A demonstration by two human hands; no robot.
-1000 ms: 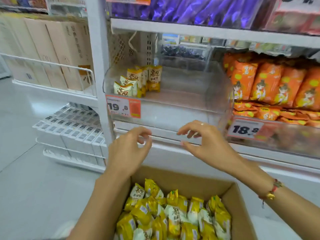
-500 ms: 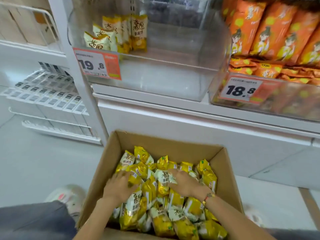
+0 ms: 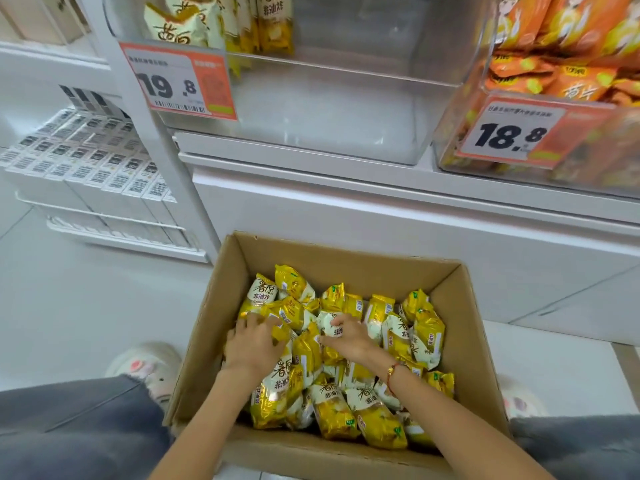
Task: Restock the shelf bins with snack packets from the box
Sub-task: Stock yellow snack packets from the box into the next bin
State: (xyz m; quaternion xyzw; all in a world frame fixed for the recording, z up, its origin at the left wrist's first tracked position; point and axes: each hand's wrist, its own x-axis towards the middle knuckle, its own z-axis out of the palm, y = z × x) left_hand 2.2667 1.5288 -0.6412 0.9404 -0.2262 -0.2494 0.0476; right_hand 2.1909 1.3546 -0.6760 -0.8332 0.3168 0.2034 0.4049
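Note:
An open cardboard box (image 3: 346, 252) sits on the floor below the shelf, filled with several yellow-and-white snack packets (image 3: 426, 332). Both of my hands are down inside it. My left hand (image 3: 254, 344) lies spread on the pile at the left. My right hand (image 3: 348, 337) curls its thumb and fingers around a white-topped packet (image 3: 333, 328) in the middle. Above, a clear shelf bin (image 3: 311, 126) carries a 19.8 price tag (image 3: 180, 81). It holds a few of the same packets (image 3: 180, 27) at its back left.
To the right, a second clear bin (image 3: 450, 140) with an 18.8 tag holds orange packets (image 3: 554, 77). A white upright post (image 3: 149, 140) borders the 19.8 bin on the left. White boxes (image 3: 86, 161) fill a low wire rack beyond it. My knees and shoes (image 3: 145, 365) flank the box.
A second ago both hands hovered in front of the bin. They dropped into the box, and my view tilted down. My right hand has now closed on a packet.

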